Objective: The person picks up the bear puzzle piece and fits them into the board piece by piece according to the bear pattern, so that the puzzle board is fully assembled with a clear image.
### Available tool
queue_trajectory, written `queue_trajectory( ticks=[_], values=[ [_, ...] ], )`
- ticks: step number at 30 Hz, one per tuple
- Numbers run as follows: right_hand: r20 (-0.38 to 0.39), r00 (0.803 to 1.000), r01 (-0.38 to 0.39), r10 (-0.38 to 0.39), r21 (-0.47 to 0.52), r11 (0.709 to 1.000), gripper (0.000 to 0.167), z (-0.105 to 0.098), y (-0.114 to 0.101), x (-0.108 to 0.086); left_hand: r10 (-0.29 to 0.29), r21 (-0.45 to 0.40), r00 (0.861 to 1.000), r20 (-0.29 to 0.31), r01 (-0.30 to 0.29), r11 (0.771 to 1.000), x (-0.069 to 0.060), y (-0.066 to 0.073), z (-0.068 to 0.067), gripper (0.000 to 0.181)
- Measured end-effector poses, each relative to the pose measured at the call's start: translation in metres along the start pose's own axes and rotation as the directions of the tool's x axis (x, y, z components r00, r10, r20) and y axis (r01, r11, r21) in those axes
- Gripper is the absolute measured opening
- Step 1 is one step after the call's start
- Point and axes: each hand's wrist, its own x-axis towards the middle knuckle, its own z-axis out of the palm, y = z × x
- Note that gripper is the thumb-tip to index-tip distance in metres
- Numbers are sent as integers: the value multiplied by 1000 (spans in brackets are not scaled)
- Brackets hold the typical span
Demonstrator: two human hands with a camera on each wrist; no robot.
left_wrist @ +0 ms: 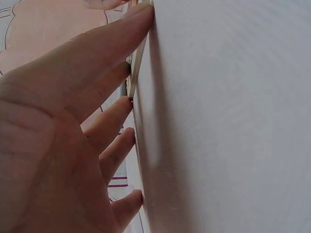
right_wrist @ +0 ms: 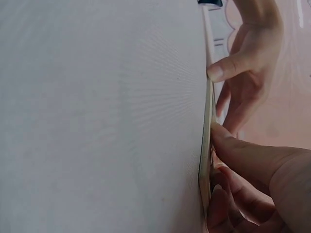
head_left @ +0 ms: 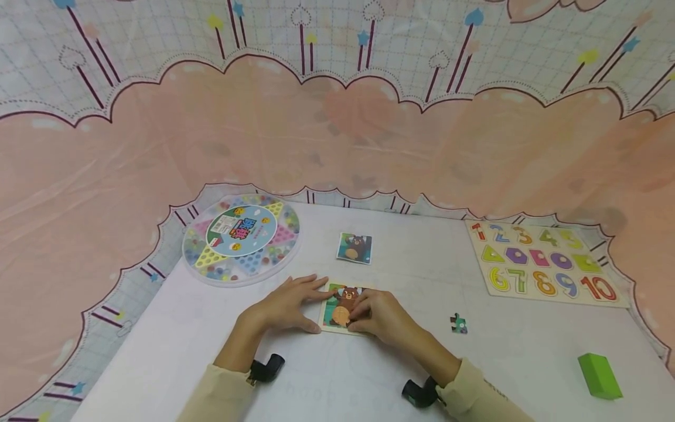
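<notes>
A small bear jigsaw puzzle (head_left: 344, 305) in a pale tray lies on the white table in the head view. My left hand (head_left: 292, 305) has its fingers spread, with thumb and fingertips touching the tray's left side. Over the right part of the puzzle, my right hand (head_left: 384, 316) curls its fingers and pinches a puzzle piece against the picture; the piece is mostly hidden under the fingers. In the right wrist view the right thumb (right_wrist: 238, 145) presses down at the tray's edge. A loose puzzle piece (head_left: 459, 323) lies to the right.
Behind the puzzle is a square bear picture card (head_left: 354, 248). A round Chinese checkers board (head_left: 285, 258) lies at the back left. At the back right is a number and shape board (head_left: 551, 296); a green block (head_left: 600, 376) stands near the right edge.
</notes>
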Motion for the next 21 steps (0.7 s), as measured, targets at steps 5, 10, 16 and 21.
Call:
queue_trajectory(
  ticks=[5, 10, 16, 21],
  values=[
    [-4, 1000, -7, 7, 23, 1000, 12, 1, 0, 1, -7, 2, 1000, -1, 7, 1000, -1, 0, -1, 74],
    [13, 1000, -13, 13, 28, 1000, 11, 1, 1, 1, 3, 8, 1000, -1, -3, 1000, -2, -1, -2, 75],
    [50, 999, -10, 8, 54, 998, 17, -4, 2, -2, 9, 1, 1000, -5, -9, 1000, -1, 1, -3, 75],
    [98, 995, -13, 6, 75, 997, 24, -9, 5, -6, 13, 0, 1000, -4, -13, 1000, -1, 3, -4, 75]
  ],
)
